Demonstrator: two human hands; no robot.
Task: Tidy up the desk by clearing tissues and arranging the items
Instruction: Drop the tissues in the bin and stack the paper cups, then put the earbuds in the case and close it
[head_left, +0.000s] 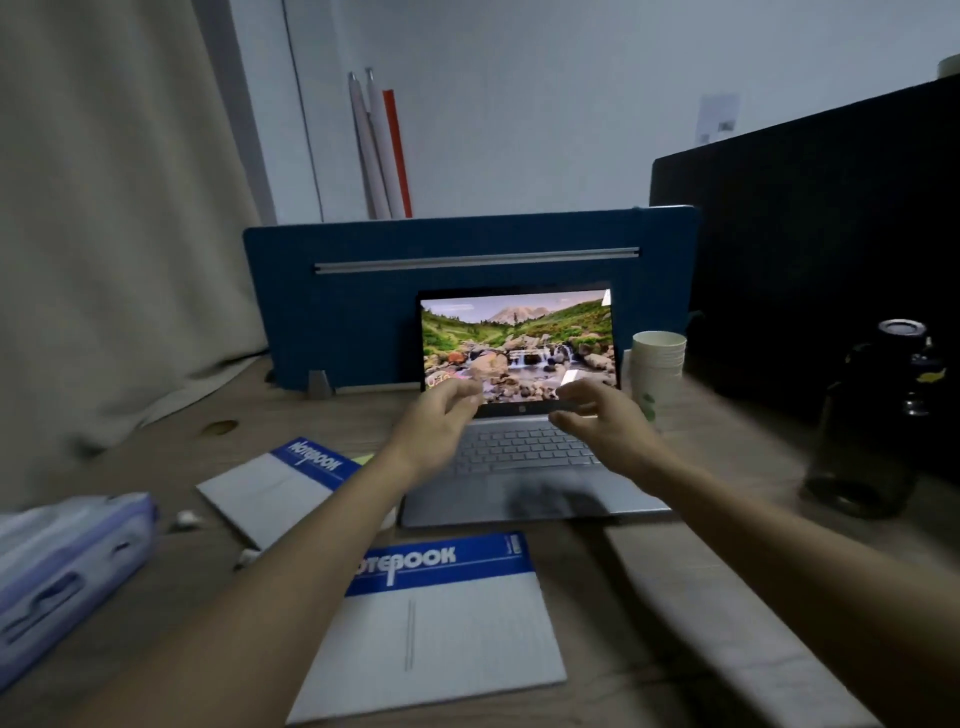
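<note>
An open silver laptop (524, 488) with a landscape picture on its screen stands at the middle of the wooden desk (737, 457). My left hand (439, 423) and my right hand (602, 423) hover over its keyboard near the screen's lower edge, fingers loosely spread and holding nothing. One blue-and-white notebook (441, 629) lies in front of the laptop, and a second notebook (280, 486) lies to its left. Small white tissue scraps (184, 517) sit by the left notebook. A purple tissue pack (62, 566) lies at the left edge.
A stack of paper cups (657, 371) stands right of the laptop, and a dark bottle (878, 421) stands further right. Behind the laptop rises a blue divider panel (363, 291). A dark panel (831, 249) walls off the right, and a curtain (114, 234) hangs at left.
</note>
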